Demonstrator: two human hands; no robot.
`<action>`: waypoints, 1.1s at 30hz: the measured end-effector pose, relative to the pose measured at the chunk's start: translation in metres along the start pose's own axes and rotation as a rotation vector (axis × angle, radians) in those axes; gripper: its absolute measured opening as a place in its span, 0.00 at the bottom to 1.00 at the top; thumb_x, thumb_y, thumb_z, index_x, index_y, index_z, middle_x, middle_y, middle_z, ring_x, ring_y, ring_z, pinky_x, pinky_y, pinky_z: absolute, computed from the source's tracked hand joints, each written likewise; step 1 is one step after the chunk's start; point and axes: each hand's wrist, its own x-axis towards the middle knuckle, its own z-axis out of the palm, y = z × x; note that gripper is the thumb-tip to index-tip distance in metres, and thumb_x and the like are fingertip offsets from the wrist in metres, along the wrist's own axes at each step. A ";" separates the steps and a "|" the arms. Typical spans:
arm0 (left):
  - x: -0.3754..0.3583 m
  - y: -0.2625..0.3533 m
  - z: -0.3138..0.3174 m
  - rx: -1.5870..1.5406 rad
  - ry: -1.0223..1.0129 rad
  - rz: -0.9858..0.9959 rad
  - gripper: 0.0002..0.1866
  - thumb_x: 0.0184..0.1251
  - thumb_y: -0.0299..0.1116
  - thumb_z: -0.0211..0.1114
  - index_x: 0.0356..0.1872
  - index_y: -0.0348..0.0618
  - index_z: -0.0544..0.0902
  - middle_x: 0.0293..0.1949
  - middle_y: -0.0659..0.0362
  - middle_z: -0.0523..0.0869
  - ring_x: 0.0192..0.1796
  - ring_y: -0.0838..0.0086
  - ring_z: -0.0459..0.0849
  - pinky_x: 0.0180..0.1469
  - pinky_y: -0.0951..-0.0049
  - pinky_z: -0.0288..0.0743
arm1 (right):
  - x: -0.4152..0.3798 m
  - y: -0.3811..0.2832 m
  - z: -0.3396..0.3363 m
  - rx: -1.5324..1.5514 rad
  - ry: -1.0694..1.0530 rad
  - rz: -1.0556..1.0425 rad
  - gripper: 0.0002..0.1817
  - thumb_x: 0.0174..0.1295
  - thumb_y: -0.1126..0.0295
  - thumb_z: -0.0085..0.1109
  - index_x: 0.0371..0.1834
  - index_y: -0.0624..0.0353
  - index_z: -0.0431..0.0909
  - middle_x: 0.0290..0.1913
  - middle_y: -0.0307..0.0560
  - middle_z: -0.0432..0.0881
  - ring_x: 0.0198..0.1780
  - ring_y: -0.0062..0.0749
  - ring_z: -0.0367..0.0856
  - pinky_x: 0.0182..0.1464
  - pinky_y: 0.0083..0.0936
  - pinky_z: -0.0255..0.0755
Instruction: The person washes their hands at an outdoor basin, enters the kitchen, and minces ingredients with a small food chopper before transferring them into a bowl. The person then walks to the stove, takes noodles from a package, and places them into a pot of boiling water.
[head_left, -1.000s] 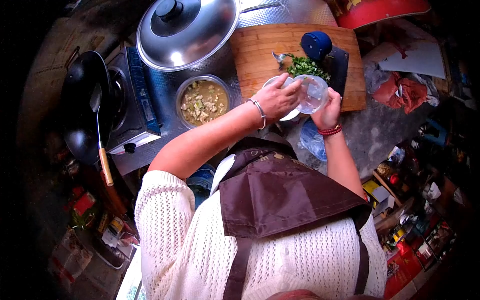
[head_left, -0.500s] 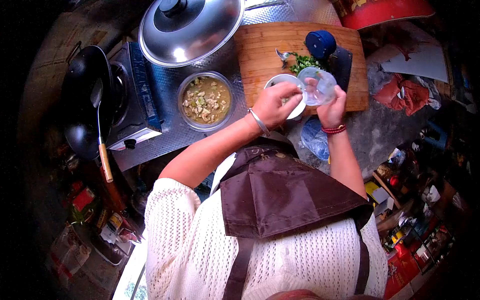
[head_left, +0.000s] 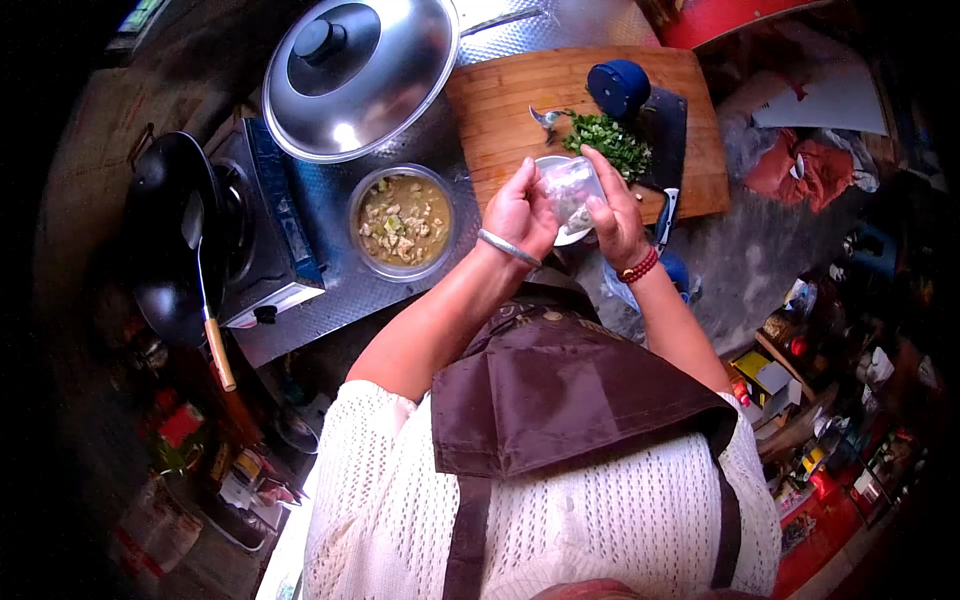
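Note:
A clear plastic cup (head_left: pixel 573 190) is tilted on its side above a white bowl (head_left: pixel 568 238), with something pale visible through its wall. My right hand (head_left: pixel 622 222) grips the cup from the right, fingers along its far side and thumb in front. Against its left side, my left hand (head_left: pixel 522 212) has its thumb raised and its fingers curled, partly hidden by the cup. Just beyond the hands lies a heap of chopped green herbs (head_left: pixel 612 145) on a wooden cutting board (head_left: pixel 500 110). The cup and hands cover much of the bowl.
A cleaver (head_left: pixel 668 140) lies on the board beside a dark blue round object (head_left: pixel 618 88). To the left are a tub of soupy chopped food (head_left: pixel 403 222), a large steel lid (head_left: pixel 400 90), and a wok (head_left: pixel 160 270) with a spatula (head_left: pixel 218 355) by a stove (head_left: pixel 275 215).
My left hand has come out from over the bowl to the cup's side. The cup has moved left over the bowl and tipped over in my right hand. The view has shifted slightly.

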 end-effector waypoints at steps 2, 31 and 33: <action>-0.003 -0.003 0.002 0.052 0.015 0.059 0.21 0.75 0.41 0.45 0.52 0.31 0.73 0.52 0.47 0.80 0.54 0.59 0.79 0.63 0.58 0.67 | 0.002 0.000 0.000 0.011 0.014 -0.008 0.36 0.60 0.50 0.43 0.65 0.68 0.62 0.58 0.63 0.70 0.60 0.49 0.69 0.64 0.33 0.59; -0.010 -0.002 -0.027 0.896 -0.259 0.359 0.20 0.65 0.25 0.60 0.57 0.33 0.70 0.50 0.57 0.80 0.53 0.76 0.77 0.55 0.75 0.71 | 0.016 0.017 -0.004 0.371 0.132 0.296 0.27 0.70 0.56 0.42 0.63 0.66 0.63 0.54 0.48 0.74 0.55 0.29 0.71 0.59 0.24 0.63; -0.006 -0.004 -0.023 0.831 -0.308 0.312 0.22 0.64 0.25 0.62 0.58 0.34 0.69 0.52 0.58 0.78 0.54 0.76 0.76 0.56 0.74 0.70 | 0.016 0.011 0.000 0.477 0.098 0.329 0.27 0.70 0.55 0.42 0.63 0.66 0.63 0.54 0.47 0.73 0.54 0.27 0.71 0.59 0.23 0.63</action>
